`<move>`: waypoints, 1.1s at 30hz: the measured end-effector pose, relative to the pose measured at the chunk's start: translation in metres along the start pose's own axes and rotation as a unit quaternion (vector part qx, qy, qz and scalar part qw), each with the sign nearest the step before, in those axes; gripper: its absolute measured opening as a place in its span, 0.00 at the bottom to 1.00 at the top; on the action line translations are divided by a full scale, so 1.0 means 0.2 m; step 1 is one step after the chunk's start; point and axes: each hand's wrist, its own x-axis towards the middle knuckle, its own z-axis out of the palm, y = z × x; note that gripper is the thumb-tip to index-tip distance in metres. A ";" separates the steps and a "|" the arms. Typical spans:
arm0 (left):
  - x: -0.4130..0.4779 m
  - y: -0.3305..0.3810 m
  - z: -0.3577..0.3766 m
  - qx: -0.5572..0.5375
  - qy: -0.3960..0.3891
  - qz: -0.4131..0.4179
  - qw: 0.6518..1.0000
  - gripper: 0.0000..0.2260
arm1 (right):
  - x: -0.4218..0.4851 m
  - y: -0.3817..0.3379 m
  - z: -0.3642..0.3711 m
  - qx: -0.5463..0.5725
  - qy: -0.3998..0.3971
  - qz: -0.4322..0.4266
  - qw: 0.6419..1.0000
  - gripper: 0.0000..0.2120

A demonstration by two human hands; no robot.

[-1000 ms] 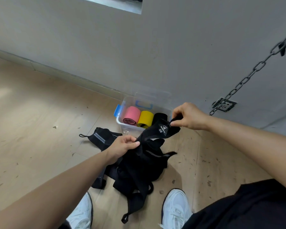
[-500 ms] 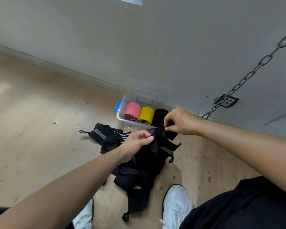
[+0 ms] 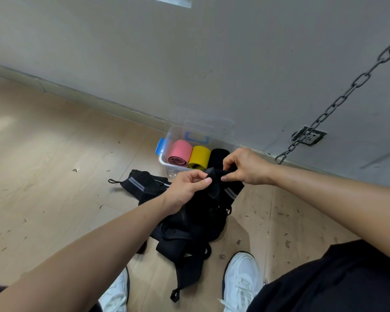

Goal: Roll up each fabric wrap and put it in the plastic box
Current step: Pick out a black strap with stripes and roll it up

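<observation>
A black fabric wrap (image 3: 214,181) is pinched at its top end between my left hand (image 3: 185,190) and my right hand (image 3: 245,166), fingertips almost touching. Its length hangs down into a heap of black wraps (image 3: 189,233) on the floor. Another black wrap with grey stripes (image 3: 142,183) lies flat to the left. Behind my hands stands the clear plastic box (image 3: 164,163) with blue latches. Inside it a pink roll (image 3: 180,152), a yellow roll (image 3: 199,156) and a black roll (image 3: 218,155) lie side by side.
The box sits against a grey wall on a light wooden floor with small bits of debris. A steel chain (image 3: 331,106) hangs at the right from a wall plate (image 3: 309,136). My white shoes (image 3: 242,282) stand just below the heap.
My hands have come together over the wrap's top end; a second ago they held it stretched apart. The wrap's end now sits bunched between my fingertips.
</observation>
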 end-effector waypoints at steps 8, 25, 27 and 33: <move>-0.01 -0.02 -0.05 0.052 0.000 0.004 0.999 0.06 | -0.02 -0.02 0.00 -0.041 -0.036 -0.008 0.998 0.10; 0.00 0.00 -0.16 0.188 -0.040 0.031 0.981 0.02 | -0.11 -0.11 0.04 -0.060 -0.034 -0.039 0.997 0.15; 0.00 -0.03 -0.21 0.220 -0.028 0.024 0.975 0.03 | -0.14 -0.12 0.01 -0.076 -0.048 -0.043 0.995 0.17; -0.10 -0.18 -0.58 0.226 0.091 -0.065 0.968 0.05 | -0.27 0.01 -0.16 -0.085 -0.055 0.004 0.995 0.08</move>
